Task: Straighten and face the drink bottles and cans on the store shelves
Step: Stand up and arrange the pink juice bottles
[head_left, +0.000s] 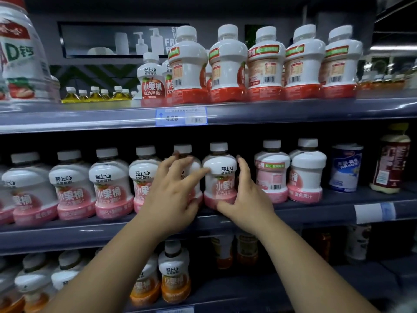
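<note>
A row of white and pink juice bottles stands on the middle shelf [316, 211]. My right hand [246, 199] cups the centre pink juice bottle [220, 177], thumb along its base and fingers up its right side. This bottle's label faces forward. My left hand [173, 190] lies with spread, fairly straight fingers over the neighbouring pink bottle [183, 150], and its thumb touches the centre bottle's shoulder. To the right, a pink bottle [272, 175] shows its barcode side. On the upper shelf, several red and white bottles [266, 64] also show barcodes.
A blue and white can [346, 168] and a dark red bottle [390, 161] stand at the right of the middle shelf. Orange-labelled bottles [173, 274] fill the lower shelf. A large jug [20, 55] and small yellow bottles [94, 94] sit upper left, with a price tag [180, 116] on the shelf edge.
</note>
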`<control>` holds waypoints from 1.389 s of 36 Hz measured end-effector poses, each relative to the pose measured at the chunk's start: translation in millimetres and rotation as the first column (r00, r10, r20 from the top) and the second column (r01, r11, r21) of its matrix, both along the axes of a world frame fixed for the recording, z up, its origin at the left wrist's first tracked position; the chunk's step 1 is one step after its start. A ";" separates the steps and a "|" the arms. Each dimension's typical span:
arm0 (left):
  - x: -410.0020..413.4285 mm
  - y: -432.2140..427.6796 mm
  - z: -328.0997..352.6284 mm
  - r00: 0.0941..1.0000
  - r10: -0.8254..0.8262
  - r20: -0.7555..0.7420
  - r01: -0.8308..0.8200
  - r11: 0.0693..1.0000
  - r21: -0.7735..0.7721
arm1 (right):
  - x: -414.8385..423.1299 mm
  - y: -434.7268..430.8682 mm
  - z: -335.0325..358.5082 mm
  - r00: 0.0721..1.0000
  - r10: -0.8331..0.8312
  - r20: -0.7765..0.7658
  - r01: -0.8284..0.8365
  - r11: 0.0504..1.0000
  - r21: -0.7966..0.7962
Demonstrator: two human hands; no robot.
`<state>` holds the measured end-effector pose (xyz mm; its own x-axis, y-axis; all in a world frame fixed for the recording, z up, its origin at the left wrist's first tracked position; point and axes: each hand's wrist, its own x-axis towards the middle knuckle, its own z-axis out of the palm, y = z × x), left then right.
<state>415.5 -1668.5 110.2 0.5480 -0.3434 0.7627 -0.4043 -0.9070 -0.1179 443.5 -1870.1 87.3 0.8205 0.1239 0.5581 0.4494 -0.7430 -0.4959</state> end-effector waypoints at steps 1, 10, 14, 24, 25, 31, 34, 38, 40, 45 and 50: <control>0.5 1.1 -3.1 1.000 -0.006 0.007 0.006 1.000 0.013 | -0.7 -0.6 -2.4 1.000 0.013 0.022 -0.013 1.000 -0.005; -2.4 -0.7 -21.5 0.999 0.033 -0.032 -0.031 0.998 0.058 | 3.9 -4.0 -11.7 0.985 0.005 0.175 -0.007 1.000 0.009; -9.1 -12.6 -23.5 0.999 0.033 -0.034 -0.034 0.998 -0.051 | 4.6 -11.3 -11.6 0.984 0.101 0.150 -0.104 0.994 0.016; -9.1 -104.2 -40.3 0.956 -0.288 -0.045 0.278 0.947 -0.161 | 6.6 -108.5 -24.4 0.813 -0.209 0.543 0.061 0.959 0.278; -6.4 -114.8 -40.2 0.951 -0.301 -0.064 0.284 0.938 -0.197 | 8.2 -119.3 -25.8 0.815 -0.238 0.528 0.095 0.954 0.284; 21.7 -164.5 -30.0 0.919 -0.361 -0.156 0.221 0.801 -0.557 | 14.3 -155.1 -18.5 0.907 -0.291 0.306 0.200 0.934 0.297; 28.9 -179.3 -20.6 0.923 -0.321 -0.212 0.128 0.776 -0.617 | 19.7 -161.3 -8.0 0.950 -0.270 0.158 0.227 0.942 0.246; 34.4 -193.0 -5.1 0.934 -0.173 -0.314 -0.033 0.830 -0.557 | 27.3 -166.9 3.0 0.968 -0.243 0.065 0.232 0.963 0.135; 40.0 -195.7 -2.8 0.932 -0.131 -0.339 -0.087 0.826 -0.556 | 31.8 -171.4 4.3 0.977 -0.213 0.009 0.209 0.968 0.135; 57.4 -189.1 -5.5 0.895 -0.193 -0.403 -0.139 0.736 -0.662 | 32.0 -187.6 2.6 0.994 -0.056 -0.092 0.073 0.979 0.190; 64.0 -184.8 -8.8 0.833 -0.331 -0.443 -0.100 0.697 -0.710 | 30.6 -178.5 -6.9 0.979 -0.198 0.039 0.193 0.974 0.121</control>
<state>479.4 -1853.3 101.4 0.9058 0.0636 0.4189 -0.3103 -0.5736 0.7581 474.1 -2048.6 80.4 0.7927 -0.1043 0.6007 0.3279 -0.7576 -0.5644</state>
